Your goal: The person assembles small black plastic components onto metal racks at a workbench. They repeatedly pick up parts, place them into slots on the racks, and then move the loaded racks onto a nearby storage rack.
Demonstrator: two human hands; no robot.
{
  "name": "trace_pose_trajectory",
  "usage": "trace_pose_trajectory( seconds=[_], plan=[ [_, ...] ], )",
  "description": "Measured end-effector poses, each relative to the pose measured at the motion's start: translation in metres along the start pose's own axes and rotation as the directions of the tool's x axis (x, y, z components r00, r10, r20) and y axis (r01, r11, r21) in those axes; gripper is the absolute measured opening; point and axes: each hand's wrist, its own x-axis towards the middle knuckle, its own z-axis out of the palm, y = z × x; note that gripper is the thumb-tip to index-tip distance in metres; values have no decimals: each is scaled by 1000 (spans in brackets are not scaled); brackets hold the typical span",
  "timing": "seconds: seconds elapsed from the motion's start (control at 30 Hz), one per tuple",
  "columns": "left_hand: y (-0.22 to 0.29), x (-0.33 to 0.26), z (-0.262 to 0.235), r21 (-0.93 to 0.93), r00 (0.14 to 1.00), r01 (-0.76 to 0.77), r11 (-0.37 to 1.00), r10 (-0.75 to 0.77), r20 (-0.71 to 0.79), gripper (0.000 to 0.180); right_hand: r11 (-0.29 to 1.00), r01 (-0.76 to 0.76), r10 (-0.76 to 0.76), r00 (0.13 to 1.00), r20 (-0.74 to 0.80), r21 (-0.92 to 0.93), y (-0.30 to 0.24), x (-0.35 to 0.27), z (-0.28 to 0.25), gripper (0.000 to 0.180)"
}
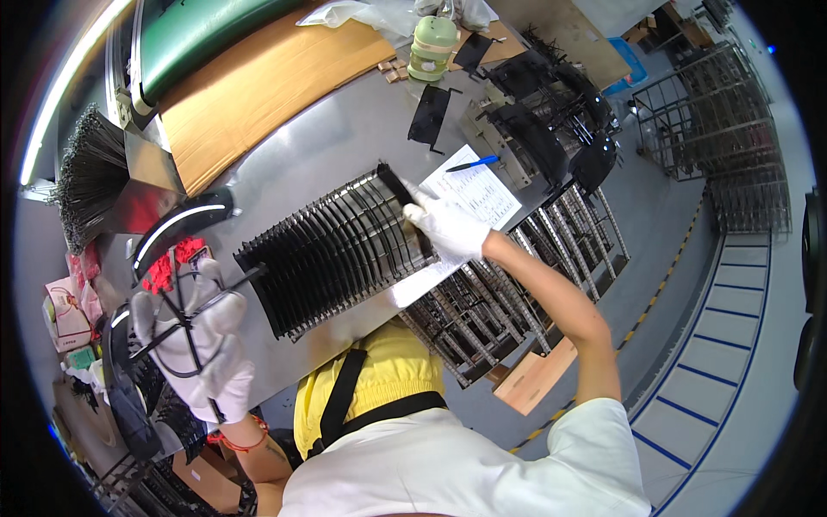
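My left hand (211, 349), in a white glove, is closed around a thin black wire frame (185, 320) with crossing rods. It is raised at the left, beside the table's near edge. A long row of thin black curved plates (336, 250), standing closely side by side, lies across the metal table. My right hand (452, 228), also gloved in white, has its fingers closed on the plate at the row's right end. Its palm partly hides that end. A printed sheet (482, 194) with a blue pen (472, 164) on it lies just beyond my right hand.
Brown cardboard (267, 82) covers the table's far left, near a bundle of black wires (90, 177). A green jar (432, 50) and black brackets (428, 119) stand at the back. Metal racks (482, 302) and a wooden block (536, 376) are by the right edge.
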Motion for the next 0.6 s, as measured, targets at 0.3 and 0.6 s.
trace_pose_trajectory(
  seconds=[0.3,0.6],
  plan=[
    [-2,-6,-32,-90,989,144,986,-147,-32,81,735,293,-220,956,193,-612,13,12,17,41],
    [-9,-4,-37,-103,950,262,960,-275,-147,79,938,-197,138,967,-214,-286,-38,0,13,71]
  ],
)
